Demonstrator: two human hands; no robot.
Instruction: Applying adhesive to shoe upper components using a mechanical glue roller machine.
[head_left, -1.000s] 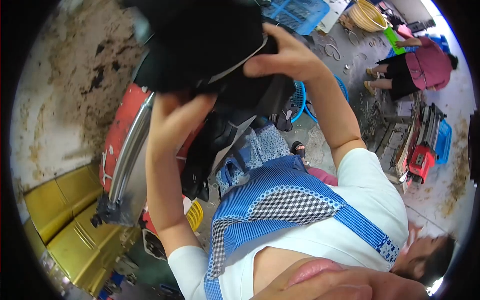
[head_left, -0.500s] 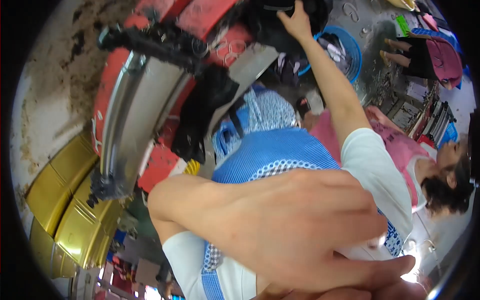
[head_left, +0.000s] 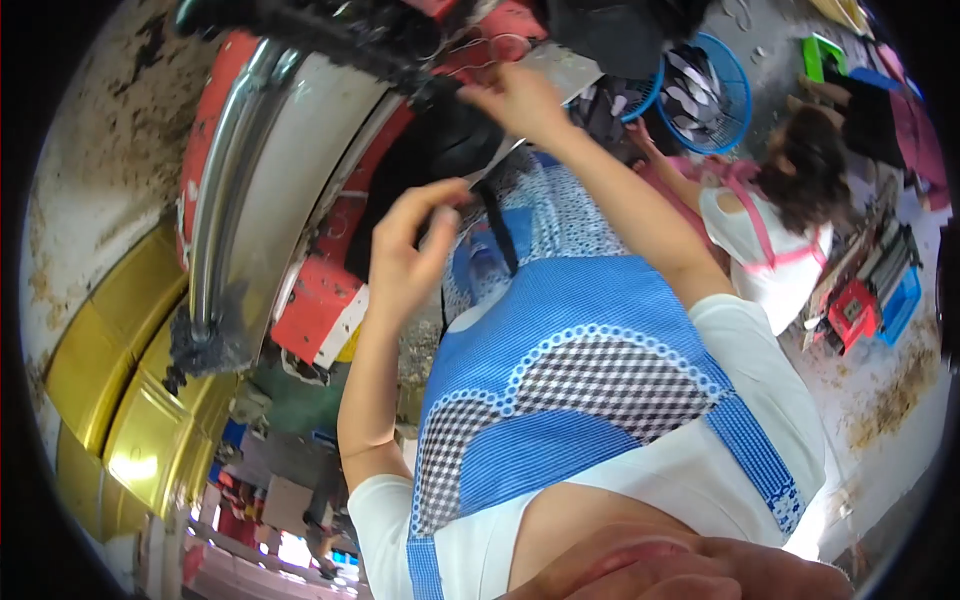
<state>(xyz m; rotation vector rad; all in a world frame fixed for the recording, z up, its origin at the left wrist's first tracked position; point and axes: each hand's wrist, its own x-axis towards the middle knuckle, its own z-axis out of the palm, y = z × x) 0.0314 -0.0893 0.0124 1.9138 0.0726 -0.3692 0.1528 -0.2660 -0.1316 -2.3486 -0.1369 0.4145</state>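
My left hand [head_left: 402,255] is raised beside the black cloth [head_left: 425,165] draped at the red machine's front. Its fingers curve loosely, the thumb stands apart and blurred, and I see nothing held. A thin pale strip [head_left: 498,160] runs close to its fingertips; whether they touch is unclear. Farther off, my right hand [head_left: 530,105] reaches to the cloth's upper edge, under the machine's dark bar [head_left: 330,45]. Its fingers are drawn together; what lies between them is too small to tell. Thin wire loops [head_left: 490,50] are just above.
Long metal rollers [head_left: 215,190] run along the red machine. Yellow metal panels [head_left: 100,350] stand at left. A blue basket [head_left: 740,95] holds dark and pale pieces. At right, a co-worker [head_left: 770,220] in white and pink is beside a red basket [head_left: 855,310].
My left hand has dropped away from in front of the view toward the black cloth. The right hand has come back from the dark thing at the top. The co-worker has turned and bent.
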